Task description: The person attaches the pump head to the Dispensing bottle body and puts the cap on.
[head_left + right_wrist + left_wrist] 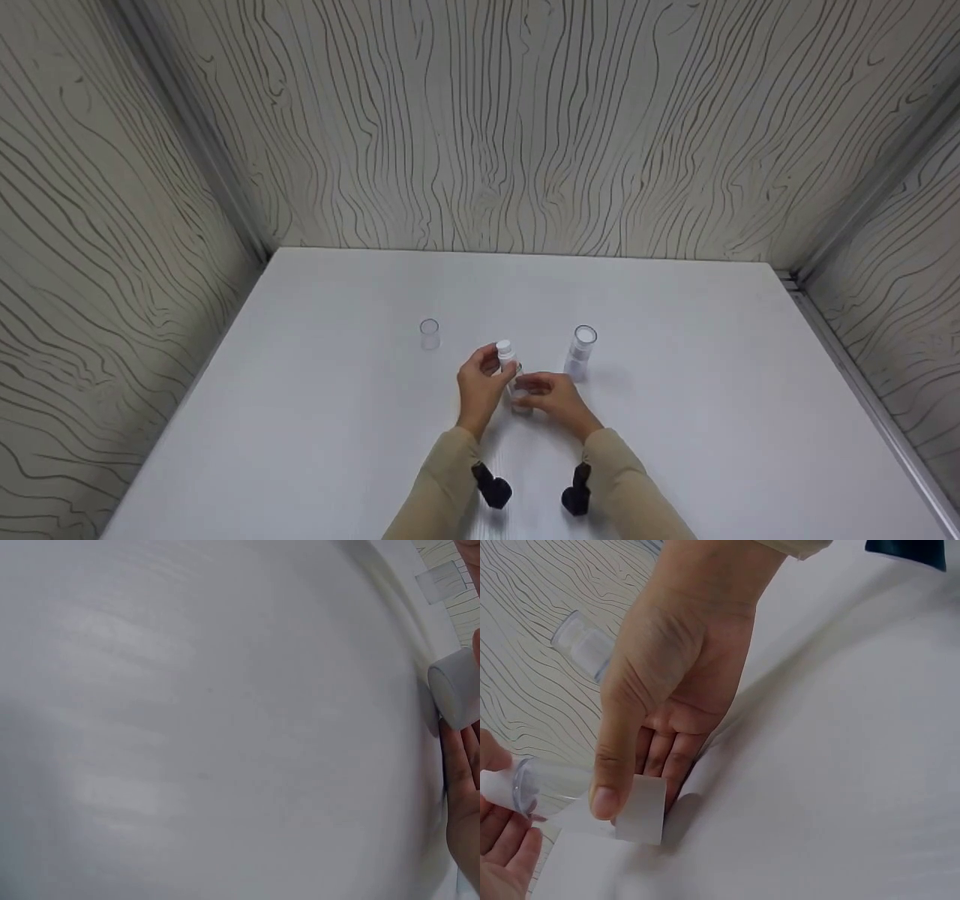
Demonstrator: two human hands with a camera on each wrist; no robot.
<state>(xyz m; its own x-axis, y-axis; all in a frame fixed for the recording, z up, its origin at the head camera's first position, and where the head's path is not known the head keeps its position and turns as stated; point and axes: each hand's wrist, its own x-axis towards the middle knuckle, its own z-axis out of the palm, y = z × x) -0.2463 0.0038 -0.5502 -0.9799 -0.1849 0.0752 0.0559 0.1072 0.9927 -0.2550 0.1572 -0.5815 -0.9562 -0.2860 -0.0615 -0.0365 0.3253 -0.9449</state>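
Observation:
A small white capped bottle (pixel 505 347) stands tilted between the thumb and fingers of my left hand (pixel 478 386). Below it, my right hand (pixel 559 396) pinches a clear tube with a white lower part (pixel 640 808). The tube's clear rim (pixel 526 787) surrounds the bottle's lower end. How deep the bottle sits inside cannot be told. In the left wrist view, the right thumb (pixel 609 799) lies across the tube and the fingers are behind it. The right wrist view shows the tube's round white base (pixel 448 694) beside the right fingers (pixel 455 757).
A clear cup (pixel 429 334) stands on the white table (pixel 337 390) to the left. Right of the hands stands another clear tube (pixel 583 346) with something white inside. Wood-patterned walls (pixel 480 135) border the table at the back and sides.

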